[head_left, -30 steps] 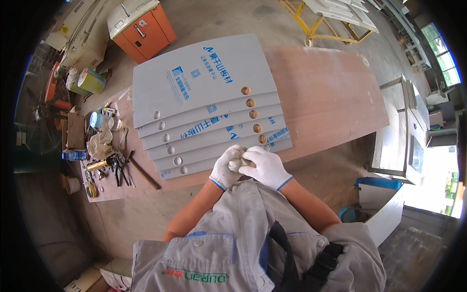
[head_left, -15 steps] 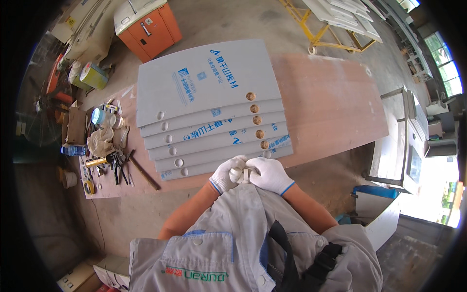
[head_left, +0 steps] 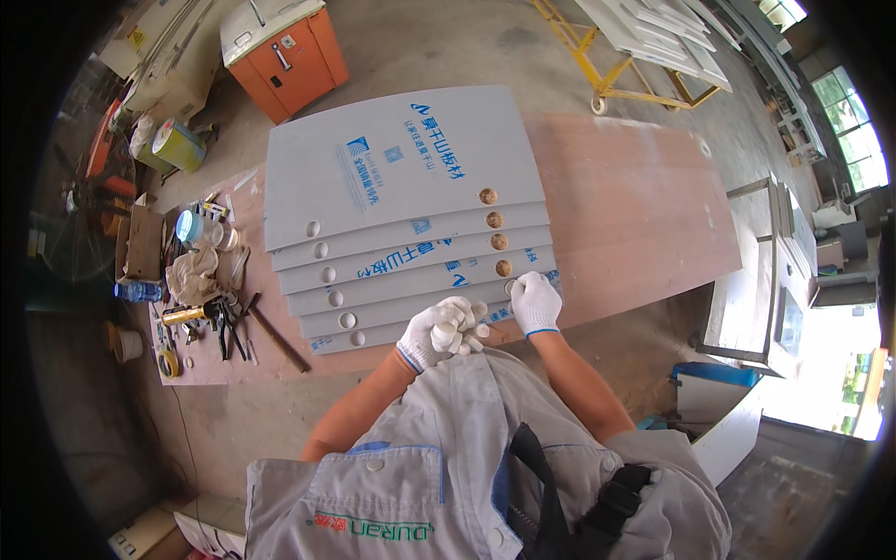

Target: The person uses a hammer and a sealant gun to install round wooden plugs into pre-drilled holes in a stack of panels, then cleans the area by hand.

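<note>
My left hand (head_left: 436, 334), in a white knitted glove, is closed around several small white round caps (head_left: 473, 333) just in front of the board stack. My right hand (head_left: 536, 304), gloved too, reaches onto the right front of the stack. Its fingers are pinched together at a round spot near a board's edge and hide whatever they hold. The grey boards (head_left: 373, 140) lie overlapped like steps, with blue print. Along their right side run round holes (head_left: 499, 242) showing brown wood inside. On the left side the matching round spots (head_left: 328, 274) look pale.
A reddish-brown tabletop (head_left: 635, 205) carries the stack. At its left lie a hammer (head_left: 280, 334), a caulking gun (head_left: 191, 315), a rag (head_left: 193, 273) and tubs. An orange cabinet (head_left: 289, 70) and a yellow wheeled rack (head_left: 611, 79) stand beyond; a metal-framed bench (head_left: 761, 280) is at right.
My right hand has left my left hand and moved forward and right onto the boards. The white caps in my left hand now show more fully.
</note>
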The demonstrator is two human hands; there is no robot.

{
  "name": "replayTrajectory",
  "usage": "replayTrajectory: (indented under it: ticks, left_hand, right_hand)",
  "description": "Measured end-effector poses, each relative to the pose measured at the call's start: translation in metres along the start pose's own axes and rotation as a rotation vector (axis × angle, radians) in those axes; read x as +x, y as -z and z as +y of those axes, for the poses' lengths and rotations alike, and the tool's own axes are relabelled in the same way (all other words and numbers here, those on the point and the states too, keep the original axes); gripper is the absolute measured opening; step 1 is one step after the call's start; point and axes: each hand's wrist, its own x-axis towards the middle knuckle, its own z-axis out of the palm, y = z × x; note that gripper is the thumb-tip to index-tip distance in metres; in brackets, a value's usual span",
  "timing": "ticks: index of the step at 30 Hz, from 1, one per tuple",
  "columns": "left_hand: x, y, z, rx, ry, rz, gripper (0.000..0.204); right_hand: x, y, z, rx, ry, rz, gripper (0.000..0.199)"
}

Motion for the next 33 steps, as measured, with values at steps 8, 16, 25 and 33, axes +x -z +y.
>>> replayTrajectory:
  ticks: [8, 16, 25, 33]
  left_hand:
    - [-0.012, 0.008, 0.005, 0.006, 0.0, 0.05, 0.034]
    - [0.003, -0.005, 0.015, -0.082, -0.263, 0.193, 0.024]
    - [0.004, -0.014, 0.013, -0.189, -0.257, 0.188, 0.022]
    - [-0.002, 0.0, 0.014, 0.019, -0.26, 0.261, 0.023]
  right_hand:
    - [0.012, 0.023, -0.013, -0.061, -0.114, -0.293, 0.033]
    - [0.005, 0.047, -0.05, 0.097, 0.053, -0.385, 0.034]
    - [-0.051, 0.049, -0.079, 0.817, 0.054, -0.38, 0.021]
    - [0.035, 0.014, -0.027, 0.126, 0.04, -0.028, 0.018]
